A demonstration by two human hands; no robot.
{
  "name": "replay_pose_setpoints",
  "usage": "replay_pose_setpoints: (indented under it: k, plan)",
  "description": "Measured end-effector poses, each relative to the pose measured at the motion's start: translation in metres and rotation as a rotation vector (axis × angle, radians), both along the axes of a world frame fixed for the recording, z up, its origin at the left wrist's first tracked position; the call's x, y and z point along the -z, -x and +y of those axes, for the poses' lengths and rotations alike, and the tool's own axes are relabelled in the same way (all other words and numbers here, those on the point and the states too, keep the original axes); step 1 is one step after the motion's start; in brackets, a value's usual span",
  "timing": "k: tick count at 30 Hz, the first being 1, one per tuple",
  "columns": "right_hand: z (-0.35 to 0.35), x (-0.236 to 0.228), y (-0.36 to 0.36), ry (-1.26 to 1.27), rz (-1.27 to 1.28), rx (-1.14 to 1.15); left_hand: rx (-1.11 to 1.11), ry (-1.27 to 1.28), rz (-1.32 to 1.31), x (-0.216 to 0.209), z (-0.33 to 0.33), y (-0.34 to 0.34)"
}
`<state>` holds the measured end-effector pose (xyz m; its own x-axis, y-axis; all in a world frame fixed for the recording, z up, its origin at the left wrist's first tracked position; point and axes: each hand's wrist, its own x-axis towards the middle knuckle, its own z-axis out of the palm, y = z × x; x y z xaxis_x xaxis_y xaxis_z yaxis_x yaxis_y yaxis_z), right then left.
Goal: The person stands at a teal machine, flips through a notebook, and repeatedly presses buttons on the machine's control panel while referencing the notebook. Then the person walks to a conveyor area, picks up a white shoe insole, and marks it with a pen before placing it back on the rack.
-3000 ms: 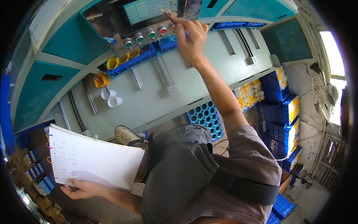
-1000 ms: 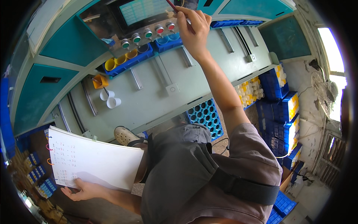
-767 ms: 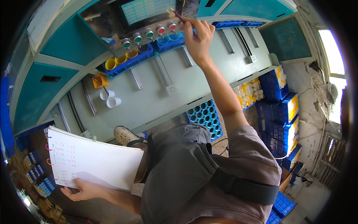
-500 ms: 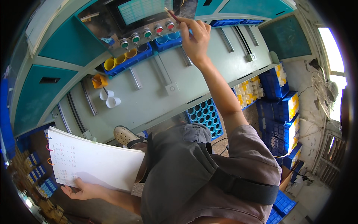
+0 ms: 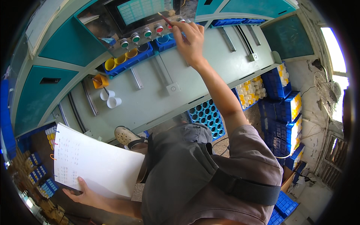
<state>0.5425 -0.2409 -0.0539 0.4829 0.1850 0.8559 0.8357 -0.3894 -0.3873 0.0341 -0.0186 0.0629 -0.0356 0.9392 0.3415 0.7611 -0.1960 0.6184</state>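
At lower left, my left hand (image 5: 88,195) grips a ring-bound notebook (image 5: 103,161) by its near edge, thumb on top of the page. The page carries handwritten columns on its left side and is blank elsewhere. My right hand (image 5: 192,42) is raised at the control panel and pinches a thin dark-red pen-like stick (image 5: 165,18). Its tip is by the lower right edge of the lit touchscreen (image 5: 144,11); whether it touches, I cannot tell. Beneath the screen runs a row of green buttons (image 5: 135,37) and red buttons (image 5: 159,29), partly hidden by my right hand.
On the pale machine bed (image 5: 150,101) stand two white cups (image 5: 114,102) and an orange holder (image 5: 100,81). Behind them, a blue crate (image 5: 129,62) holds yellow cups. A crate of teal tubes (image 5: 205,117) and stacked blue crates (image 5: 272,112) are at right. My shod foot (image 5: 127,137) shows below.
My right hand and the stick have moved left and slightly down along the panel. The notebook has turned a little and shifted, with my left thumb now stretched further over its page.
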Motion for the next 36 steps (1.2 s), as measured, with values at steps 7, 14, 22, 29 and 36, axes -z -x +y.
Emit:
replay_pose_setpoints:
  k: [7, 14, 22, 29, 36]
  plan:
    - [0.006, -0.021, 0.003, -0.064, -0.011, -0.051, 0.108, 0.410, -0.290, 0.010, 0.012, 0.033]
    - [0.024, -0.038, -0.005, -0.003, -0.104, -0.031, 0.071, 0.654, -0.603, 0.028, 0.013, 0.045]
    - [0.022, -0.029, -0.001, -0.014, -0.059, -0.052, 0.162, 0.783, -0.749, 0.030, 0.013, 0.045]
    - [0.018, -0.017, 0.006, 0.023, -0.052, -0.034, 0.208, 0.814, -0.791, 0.040, 0.024, 0.058]
    - [0.008, -0.022, -0.001, -0.106, -0.070, 0.033, 0.246, 0.734, -0.907, 0.043, 0.035, 0.064]
